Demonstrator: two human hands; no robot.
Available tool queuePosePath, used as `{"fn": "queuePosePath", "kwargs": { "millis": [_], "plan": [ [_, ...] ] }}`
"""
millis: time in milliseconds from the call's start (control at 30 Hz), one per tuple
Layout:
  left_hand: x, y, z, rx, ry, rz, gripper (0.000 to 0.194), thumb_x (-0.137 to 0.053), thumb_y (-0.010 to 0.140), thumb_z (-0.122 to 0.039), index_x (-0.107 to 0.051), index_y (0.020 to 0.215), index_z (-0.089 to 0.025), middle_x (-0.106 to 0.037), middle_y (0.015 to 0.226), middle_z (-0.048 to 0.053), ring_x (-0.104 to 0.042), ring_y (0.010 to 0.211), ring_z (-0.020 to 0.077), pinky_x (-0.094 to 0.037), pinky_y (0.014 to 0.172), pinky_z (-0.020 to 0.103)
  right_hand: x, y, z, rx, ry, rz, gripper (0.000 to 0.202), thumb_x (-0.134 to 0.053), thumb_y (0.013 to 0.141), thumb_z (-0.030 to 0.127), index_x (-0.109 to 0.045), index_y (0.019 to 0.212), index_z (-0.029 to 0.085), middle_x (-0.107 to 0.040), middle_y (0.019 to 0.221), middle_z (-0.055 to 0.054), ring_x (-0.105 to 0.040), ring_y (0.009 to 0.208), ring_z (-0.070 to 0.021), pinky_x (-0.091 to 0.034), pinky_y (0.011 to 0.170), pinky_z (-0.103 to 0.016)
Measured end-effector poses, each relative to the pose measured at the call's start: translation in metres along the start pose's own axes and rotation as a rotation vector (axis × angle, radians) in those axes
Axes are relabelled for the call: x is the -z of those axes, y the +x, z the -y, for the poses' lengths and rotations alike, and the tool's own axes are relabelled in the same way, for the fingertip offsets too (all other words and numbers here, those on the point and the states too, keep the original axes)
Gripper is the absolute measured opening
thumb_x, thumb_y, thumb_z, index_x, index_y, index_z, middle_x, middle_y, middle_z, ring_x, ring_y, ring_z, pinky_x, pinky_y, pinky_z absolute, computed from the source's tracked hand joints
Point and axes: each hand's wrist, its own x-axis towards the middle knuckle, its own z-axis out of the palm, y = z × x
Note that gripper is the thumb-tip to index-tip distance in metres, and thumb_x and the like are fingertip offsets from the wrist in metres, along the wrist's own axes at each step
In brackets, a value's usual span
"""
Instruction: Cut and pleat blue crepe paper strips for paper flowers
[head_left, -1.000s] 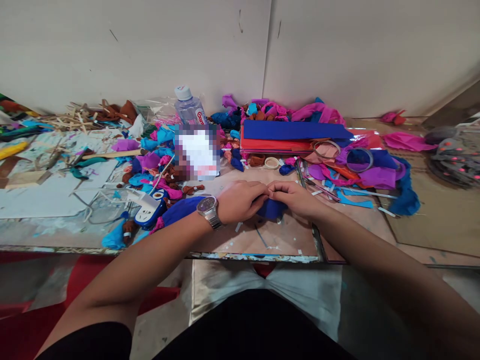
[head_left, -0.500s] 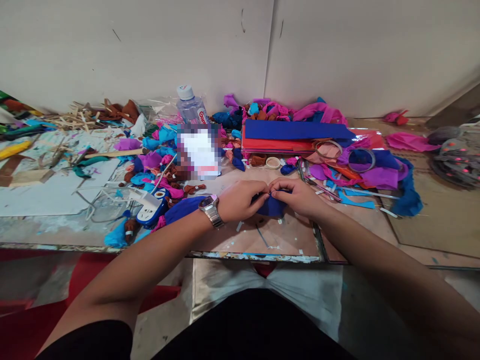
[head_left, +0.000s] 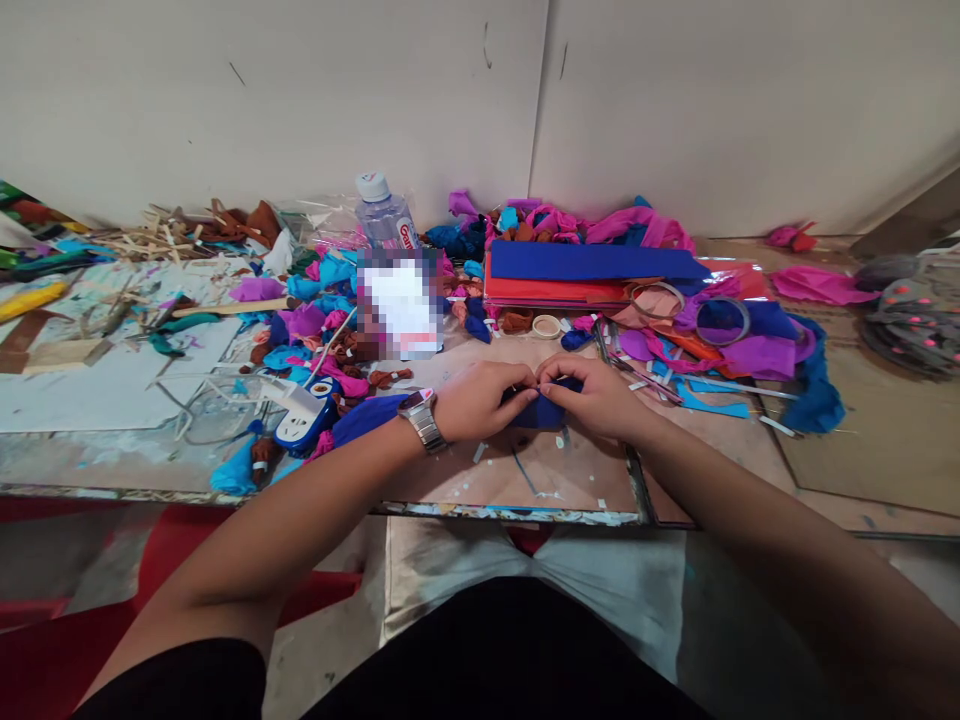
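A small dark blue piece [head_left: 541, 412], paper or cloth, is pinched between my two hands above the table's front part. My left hand [head_left: 484, 400], with a metal watch on its wrist, grips its left side with thumb and forefinger. On the other side, my right hand [head_left: 589, 392] pinches the top edge, fingertips nearly touching those of the left. The fingers hide much of the piece. Another blue sheet [head_left: 369, 418] lies partly behind my left forearm. Just beyond the hands rests a tan ring [head_left: 546, 326].
Blue and red sheets [head_left: 592, 262] are stacked behind the hands. A clear bottle [head_left: 384, 215] stands near the wall, and a blue and white power strip [head_left: 304, 420] lies left. Crumpled colourful pieces, scissors and round rings [head_left: 722, 321] are scattered around.
The blue piece between my fingers has changed shape slightly, its lower edge now higher and flatter. Both hands have stayed almost in place.
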Motion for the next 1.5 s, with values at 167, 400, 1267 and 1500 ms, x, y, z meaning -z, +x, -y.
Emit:
{"fn": "queuePosePath", "kwargs": {
  "millis": [167, 400, 1267, 1500],
  "plan": [
    [0.005, -0.001, 0.002, 0.017, -0.051, 0.015, 0.025, -0.051, 0.101, -0.032, -0.07, 0.096, -0.017, -0.072, 0.085, 0.003, -0.06, 0.073, 0.0148, -0.041, 0.07, 0.028, 0.002, 0.001, -0.002, -0.032, -0.004, -0.01, 0.017, -0.061, 0.087, 0.033, -0.071, 0.086, 0.019, -0.072, 0.093, -0.005, -0.065, 0.089, -0.0209, -0.047, 0.087, -0.034],
    [0.007, 0.0, 0.005, 0.044, -0.057, 0.031, 0.025, -0.052, 0.1, -0.034, -0.07, 0.095, -0.018, -0.071, 0.08, 0.002, -0.06, 0.07, 0.0139, -0.042, 0.069, 0.027, 0.005, -0.002, 0.002, -0.039, -0.047, 0.011, 0.018, -0.067, 0.085, 0.032, -0.076, 0.093, 0.02, -0.078, 0.096, -0.004, -0.068, 0.09, -0.0216, -0.049, 0.085, -0.033],
    [0.015, 0.0, 0.009, 0.113, -0.161, 0.175, 0.028, -0.052, 0.091, -0.025, -0.077, 0.099, -0.015, -0.067, 0.074, 0.0, -0.054, 0.066, 0.0122, -0.042, 0.064, 0.023, 0.001, -0.006, 0.005, 0.084, -0.01, -0.014, 0.015, -0.071, 0.085, 0.023, -0.084, 0.092, 0.022, -0.083, 0.092, -0.003, -0.077, 0.084, -0.0205, -0.057, 0.083, -0.031],
    [0.015, -0.001, 0.009, 0.104, -0.178, 0.227, 0.031, -0.053, 0.088, -0.023, -0.079, 0.103, -0.015, -0.073, 0.082, 0.001, -0.06, 0.07, 0.0134, -0.046, 0.068, 0.024, 0.001, -0.006, 0.009, 0.048, 0.005, -0.058, 0.015, -0.07, 0.082, 0.021, -0.083, 0.089, 0.022, -0.083, 0.091, -0.003, -0.077, 0.084, -0.0215, -0.057, 0.083, -0.031]
  ]
}}
